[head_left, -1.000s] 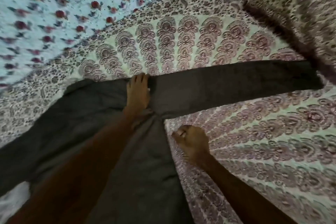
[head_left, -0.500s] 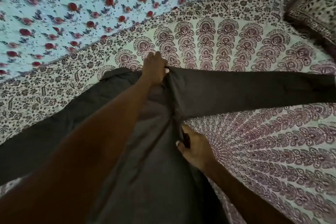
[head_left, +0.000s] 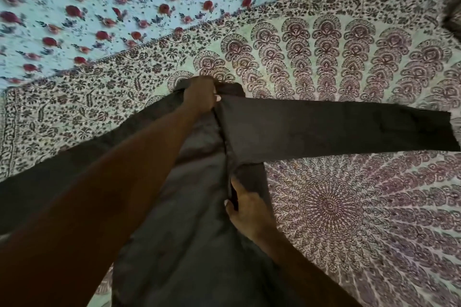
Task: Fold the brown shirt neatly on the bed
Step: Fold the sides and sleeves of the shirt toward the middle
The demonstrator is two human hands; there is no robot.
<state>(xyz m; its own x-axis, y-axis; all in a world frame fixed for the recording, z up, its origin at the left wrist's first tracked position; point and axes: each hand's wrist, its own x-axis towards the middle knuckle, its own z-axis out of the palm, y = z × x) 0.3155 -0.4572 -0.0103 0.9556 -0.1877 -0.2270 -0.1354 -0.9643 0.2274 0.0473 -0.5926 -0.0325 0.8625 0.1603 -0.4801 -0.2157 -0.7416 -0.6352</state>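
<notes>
The brown shirt lies on the bed pointing away, one sleeve sticking out right; the left hand grips its far shoulder and the right hand pinches its nearer side edge.

Flat bedsheet free R of shirt; sleeve crosses above.

mandala bedspread | blue rose-print sheet adjoining its upper-left edge
</notes>
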